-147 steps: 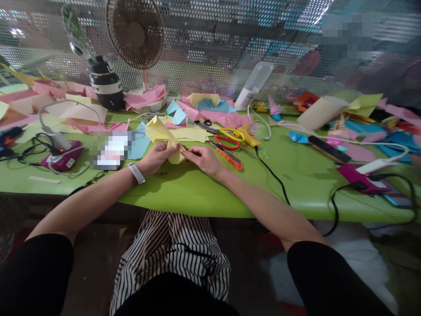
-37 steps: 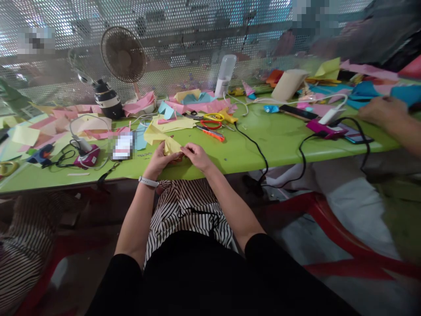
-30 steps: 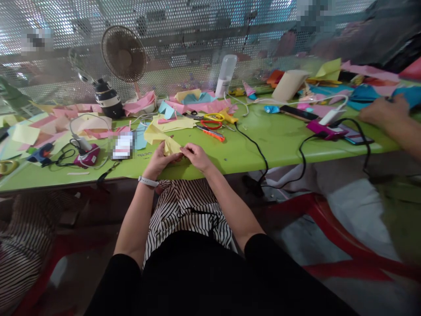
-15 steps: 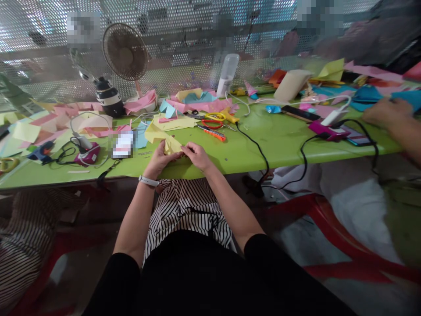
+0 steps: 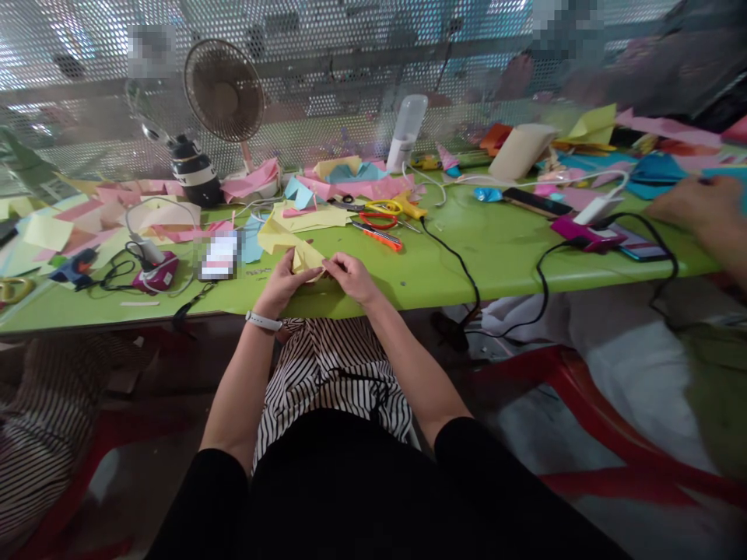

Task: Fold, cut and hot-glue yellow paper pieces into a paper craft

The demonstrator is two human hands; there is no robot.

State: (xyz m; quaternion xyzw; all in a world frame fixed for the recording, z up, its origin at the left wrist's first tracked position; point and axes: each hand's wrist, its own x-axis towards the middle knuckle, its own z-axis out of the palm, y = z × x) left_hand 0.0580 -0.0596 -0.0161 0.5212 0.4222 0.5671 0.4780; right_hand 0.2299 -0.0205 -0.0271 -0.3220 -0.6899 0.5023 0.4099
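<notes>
The folded yellow paper (image 5: 306, 255) is held over the near part of the green table (image 5: 496, 249), right in front of the person. The left hand (image 5: 282, 285) grips it from one side, thumb pressed along it, and the right hand (image 5: 353, 278) pinches its near end between thumb and fingers; whether some smaller bit is caught there too, I can't make out from here. The shaping looks partly done, I'd say — creases show and a flap stands out at the far end — but the form is loose and open, so some closing and pressing probably remains. How much, I can't judge.

Just beyond lie flat yellow sheets (image 5: 320, 221), then yellow-handled scissors (image 5: 380, 207), a red-handled tool (image 5: 379, 225) and an orange cutter (image 5: 385, 238). That cluster, with the yellow glue gun (image 5: 412, 206) beside it, could hamper a reach past the right hand. A phone (image 5: 220, 257) lies to the left. Farther back stand a fan (image 5: 225, 89) and a dark bottle (image 5: 194, 167); well off to the right, another person's hand (image 5: 692, 206) is near blue paper (image 5: 652, 176).
</notes>
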